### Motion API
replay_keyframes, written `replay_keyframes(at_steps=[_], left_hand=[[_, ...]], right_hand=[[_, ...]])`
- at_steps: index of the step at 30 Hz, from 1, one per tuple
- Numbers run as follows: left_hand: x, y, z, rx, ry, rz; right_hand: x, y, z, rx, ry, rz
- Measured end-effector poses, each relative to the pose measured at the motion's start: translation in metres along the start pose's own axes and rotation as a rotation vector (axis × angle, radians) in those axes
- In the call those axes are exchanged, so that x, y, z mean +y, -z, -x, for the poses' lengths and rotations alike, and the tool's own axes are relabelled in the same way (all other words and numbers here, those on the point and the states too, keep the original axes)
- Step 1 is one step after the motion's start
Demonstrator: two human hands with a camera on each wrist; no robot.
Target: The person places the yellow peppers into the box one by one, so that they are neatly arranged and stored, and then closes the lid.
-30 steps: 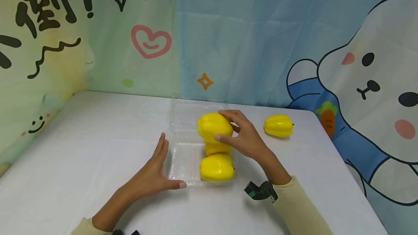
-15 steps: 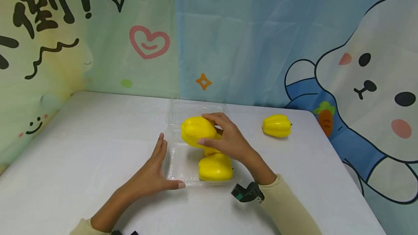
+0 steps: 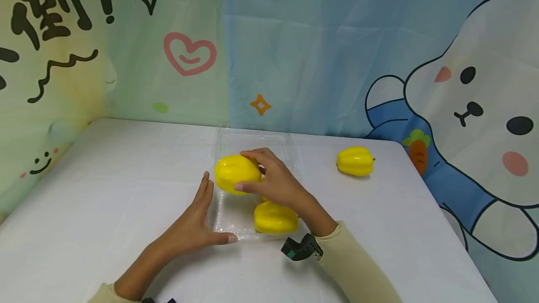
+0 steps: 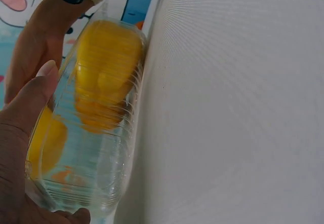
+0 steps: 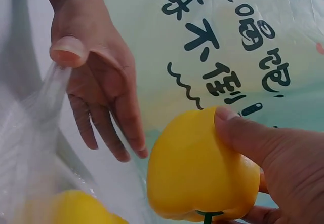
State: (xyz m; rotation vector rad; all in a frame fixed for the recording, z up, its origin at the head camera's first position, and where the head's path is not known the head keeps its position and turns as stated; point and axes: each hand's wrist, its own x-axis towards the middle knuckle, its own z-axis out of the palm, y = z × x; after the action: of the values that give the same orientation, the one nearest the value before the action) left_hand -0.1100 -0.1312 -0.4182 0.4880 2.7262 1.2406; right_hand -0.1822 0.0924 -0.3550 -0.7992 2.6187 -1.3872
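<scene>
My right hand grips a yellow bell pepper between thumb and fingers, above the back left part of a clear plastic clamshell box. The pepper's green stem points down in the right wrist view. Inside the box, another yellow bell pepper lies at the front right; one behind it is mostly hidden by my right hand. My left hand is spread at the box's front left corner, fingers straight along the left side. Its thumb lies along the front rim.
A further yellow bell pepper lies on the white table, right of the box. The open lid lies flat behind the box, near the printed cloth backdrop. A dark camera is strapped to the right wrist.
My right hand has carried its bell pepper leftward and slightly toward me, from over the box's right side to its left. The left hand has stayed at the box corner.
</scene>
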Motion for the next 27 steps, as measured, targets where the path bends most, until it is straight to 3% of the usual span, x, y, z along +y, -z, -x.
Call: replay_keyframes(at_steps=[13, 27], left_hand=[[0.0, 0.0, 0.0, 0.012, -0.026, 0.038], [0.001, -0.001, 0.001, -0.004, -0.01, 0.035]], right_hand=[[0.001, -0.014, 0.001, -0.092, -0.063, 0.117], [0.013, -0.02, 0.0, -0.115, -0.061, 0.25]])
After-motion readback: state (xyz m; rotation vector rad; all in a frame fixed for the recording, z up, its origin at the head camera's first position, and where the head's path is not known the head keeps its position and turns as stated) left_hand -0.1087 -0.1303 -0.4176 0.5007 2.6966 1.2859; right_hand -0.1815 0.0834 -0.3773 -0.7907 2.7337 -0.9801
